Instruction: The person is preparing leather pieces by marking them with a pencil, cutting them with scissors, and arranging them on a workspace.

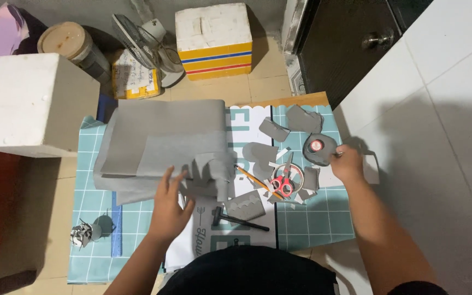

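— Where are your hands right now?

— Your left hand (pixel 169 207) lies flat, fingers spread and gripping nothing, on the big folded sheet of grey felt-like fabric (pixel 162 147) that covers the left part of the teal gridded cutting mat (pixel 312 221). Your right hand (pixel 348 164) is out at the mat's right edge, fingers pinched on a small grey scrap (pixel 338 153) just beside the round grey piece with a red-and-white centre (pixel 317 147).

— What sits between them?

— Red-handled scissors (pixel 283 183) resting on a roll of tape, a yellow pencil (pixel 253 179), a small black hammer (pixel 236 219), and loose grey cut shapes (pixel 274 130) scattered across the white printed sheet.

— What could go wrong from here?

— I'd judge the clutter is the risk. If you drag the fabric under your left palm, its edge could sweep the pencil and cut shapes along with it. Your right forearm crosses near the scissors, so pulling back low could knock them. The small pieces near the mat's rim could slide off onto the tiled floor (pixel 454 125).
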